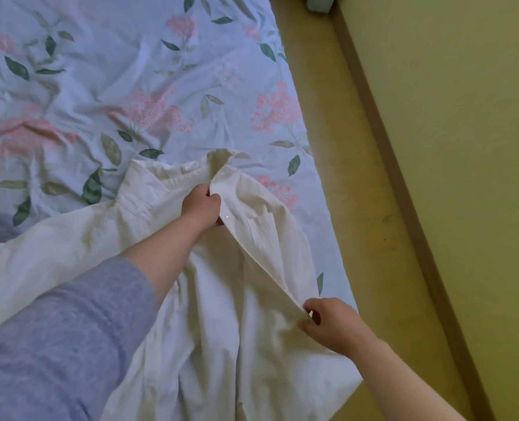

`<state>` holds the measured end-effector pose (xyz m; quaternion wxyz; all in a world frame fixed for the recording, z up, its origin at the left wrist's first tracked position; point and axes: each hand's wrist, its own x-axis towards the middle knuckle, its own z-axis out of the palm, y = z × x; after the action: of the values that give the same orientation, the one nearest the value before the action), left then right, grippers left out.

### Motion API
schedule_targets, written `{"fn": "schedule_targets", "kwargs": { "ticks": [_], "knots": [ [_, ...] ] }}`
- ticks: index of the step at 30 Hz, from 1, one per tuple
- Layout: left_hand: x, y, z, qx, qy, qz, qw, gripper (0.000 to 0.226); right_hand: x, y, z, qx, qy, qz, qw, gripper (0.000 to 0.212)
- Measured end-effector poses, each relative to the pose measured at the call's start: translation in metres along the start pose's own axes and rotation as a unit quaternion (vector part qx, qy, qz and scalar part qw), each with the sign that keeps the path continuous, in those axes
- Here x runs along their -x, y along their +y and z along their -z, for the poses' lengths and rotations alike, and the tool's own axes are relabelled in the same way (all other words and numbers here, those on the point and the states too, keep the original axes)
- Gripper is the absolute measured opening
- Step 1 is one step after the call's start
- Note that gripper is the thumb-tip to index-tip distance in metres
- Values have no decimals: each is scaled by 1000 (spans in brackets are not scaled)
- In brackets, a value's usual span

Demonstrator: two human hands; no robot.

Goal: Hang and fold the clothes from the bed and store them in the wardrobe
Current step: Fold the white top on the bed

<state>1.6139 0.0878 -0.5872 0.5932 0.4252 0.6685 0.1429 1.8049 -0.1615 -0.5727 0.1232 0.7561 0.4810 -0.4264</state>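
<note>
Cream shirt (261,238) on a flowered bed (100,86). The left grip (202,205) clutches its front edge by the collar (222,156); the right grip (328,322) pinches that edge nearer.

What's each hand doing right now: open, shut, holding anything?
Left hand: closed, gripping the front edge of the cream shirt near the collar.
Right hand: closed, pinching the same edge lower down.
</note>
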Motion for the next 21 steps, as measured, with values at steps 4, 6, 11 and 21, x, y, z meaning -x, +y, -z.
{"fn": "schedule_targets", "kwargs": {
  "ticks": [4, 6, 11, 21],
  "knots": [
    [20, -13, 21, 75, -14, 34, 996, 33, 35, -14, -21, -34, 29, 4, 999, 33],
    [32, -22, 32, 39, -11, 15, 999, 35, 54, -31, -32, -86, 32, 14, 996, 34],
    [49, -45, 69, -63, 30, -8, 998, 27, 91, -77, -81, -201, 1, 42, 979, 32],
    [56, -93, 93, -161, 64, -40, 984, 34, 81, -103, -116, -311, 49, -29, 949, 28]
  ]
}}
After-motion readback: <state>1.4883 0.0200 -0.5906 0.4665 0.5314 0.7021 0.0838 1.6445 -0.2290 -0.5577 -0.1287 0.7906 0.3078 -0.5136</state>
